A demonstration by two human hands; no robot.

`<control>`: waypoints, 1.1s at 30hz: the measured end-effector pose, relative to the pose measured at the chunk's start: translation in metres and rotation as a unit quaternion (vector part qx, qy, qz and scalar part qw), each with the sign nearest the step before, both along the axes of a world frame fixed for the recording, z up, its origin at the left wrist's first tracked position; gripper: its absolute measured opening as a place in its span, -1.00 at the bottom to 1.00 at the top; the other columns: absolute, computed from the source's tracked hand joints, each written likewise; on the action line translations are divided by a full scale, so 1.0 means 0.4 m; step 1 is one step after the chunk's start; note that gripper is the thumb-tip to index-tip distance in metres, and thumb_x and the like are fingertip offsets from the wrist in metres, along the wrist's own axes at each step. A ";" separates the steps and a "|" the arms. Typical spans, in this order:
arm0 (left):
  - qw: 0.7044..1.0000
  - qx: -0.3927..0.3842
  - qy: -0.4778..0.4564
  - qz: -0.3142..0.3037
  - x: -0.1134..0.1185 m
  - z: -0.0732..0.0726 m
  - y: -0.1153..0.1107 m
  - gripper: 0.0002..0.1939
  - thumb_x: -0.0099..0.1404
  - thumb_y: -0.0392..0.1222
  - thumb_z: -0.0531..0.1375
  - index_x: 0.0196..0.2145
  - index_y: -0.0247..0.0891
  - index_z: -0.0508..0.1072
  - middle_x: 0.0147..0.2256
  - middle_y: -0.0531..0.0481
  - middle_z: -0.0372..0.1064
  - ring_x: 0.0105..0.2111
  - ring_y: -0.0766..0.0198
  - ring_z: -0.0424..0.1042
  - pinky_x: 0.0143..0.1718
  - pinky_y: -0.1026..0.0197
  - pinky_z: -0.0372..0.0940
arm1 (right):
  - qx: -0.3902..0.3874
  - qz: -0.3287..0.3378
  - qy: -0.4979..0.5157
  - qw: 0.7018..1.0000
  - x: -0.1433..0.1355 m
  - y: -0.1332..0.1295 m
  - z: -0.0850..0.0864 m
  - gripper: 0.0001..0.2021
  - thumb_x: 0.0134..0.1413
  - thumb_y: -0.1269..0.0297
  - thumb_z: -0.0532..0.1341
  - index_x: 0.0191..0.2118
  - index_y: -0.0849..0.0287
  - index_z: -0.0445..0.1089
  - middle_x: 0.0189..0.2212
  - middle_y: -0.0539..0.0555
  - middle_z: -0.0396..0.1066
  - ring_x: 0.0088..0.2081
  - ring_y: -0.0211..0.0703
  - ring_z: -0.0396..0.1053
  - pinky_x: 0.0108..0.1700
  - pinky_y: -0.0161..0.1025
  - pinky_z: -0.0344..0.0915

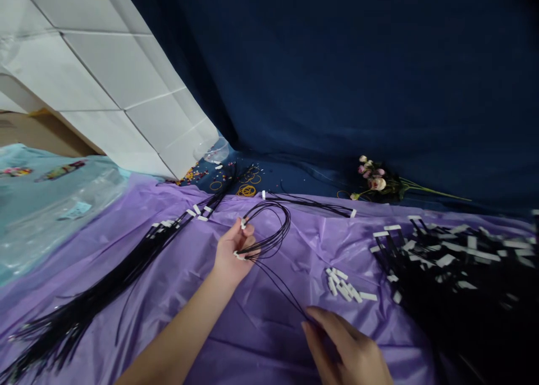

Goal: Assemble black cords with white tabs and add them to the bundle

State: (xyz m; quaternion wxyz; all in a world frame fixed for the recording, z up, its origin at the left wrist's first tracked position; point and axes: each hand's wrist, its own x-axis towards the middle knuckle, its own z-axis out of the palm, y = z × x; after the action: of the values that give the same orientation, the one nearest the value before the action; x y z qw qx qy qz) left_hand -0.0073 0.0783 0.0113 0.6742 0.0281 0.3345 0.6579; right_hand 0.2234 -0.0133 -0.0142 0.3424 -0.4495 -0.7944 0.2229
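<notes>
My left hand is closed on a bundle of thin black cords, which curves out from it in a loop. Small white pieces show at the cord ends by the fingers. Two strands run from the bundle down to my right hand, whose thumb and forefinger pinch them near their lower end. The tips of those strands are hidden in the fingers. Right of the loop lies a small heap of white tabs on the purple sheet.
A long bundle of black cords lies at the left, a large dark pile with white tabs at the right. Behind are a short cord bundle, yellow rubber bands, artificial flowers, a clear bowl and a dark blue curtain.
</notes>
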 end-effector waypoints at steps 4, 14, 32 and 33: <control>1.000 -0.010 -0.014 -0.004 0.003 -0.002 0.004 -0.79 0.35 -0.20 -0.06 -0.41 -0.31 0.26 -0.61 0.16 0.11 -0.83 0.55 -0.10 -0.81 0.42 -0.07 | -0.025 -0.019 0.050 0.998 -0.005 -0.001 -0.001 -0.81 0.19 0.27 0.08 -0.20 0.13 0.42 -0.41 0.07 0.48 -0.48 -0.22 0.45 -0.33 -0.41 0.37; 0.996 0.013 -0.076 -0.049 -0.001 -0.026 -0.008 -0.80 0.34 -0.21 -0.03 -0.41 -0.32 0.25 -0.64 0.18 0.08 -0.83 0.54 -0.11 -0.80 0.41 -0.11 | -0.301 -0.037 0.218 0.928 -0.024 -0.006 0.046 -0.70 0.16 0.05 0.10 -0.36 0.18 0.41 -0.68 -0.04 0.26 -0.60 -0.34 0.24 -0.54 -0.45 0.16; 0.976 -0.005 -0.165 -0.143 0.021 -0.026 -0.027 -0.79 0.35 -0.26 -0.04 -0.38 -0.37 0.31 -0.70 0.21 0.00 -0.82 0.55 -0.12 -0.78 0.42 -0.10 | -0.399 -0.092 0.449 0.794 -0.019 0.024 0.030 -0.72 0.03 0.08 0.24 -0.22 0.16 0.35 -0.71 -0.15 0.08 -0.73 -0.47 -0.09 -0.69 -0.45 -0.12; 0.974 -0.002 -0.169 -0.149 0.021 -0.027 -0.027 -0.79 0.35 -0.26 -0.04 -0.38 -0.38 0.31 -0.71 0.21 -0.01 -0.83 0.55 -0.12 -0.79 0.42 -0.10 | -0.412 -0.085 0.474 0.774 -0.021 0.025 0.033 -0.73 0.03 0.11 0.25 -0.19 0.14 0.35 -0.70 -0.16 0.07 -0.73 -0.48 -0.11 -0.68 -0.46 -0.11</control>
State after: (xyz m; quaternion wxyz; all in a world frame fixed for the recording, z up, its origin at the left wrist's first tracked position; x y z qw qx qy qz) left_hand 0.0011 0.0676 0.0003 0.8113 -0.0354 0.2089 0.5450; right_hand 0.2149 -0.0034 -0.0009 0.4754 -0.4506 -0.3224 0.6833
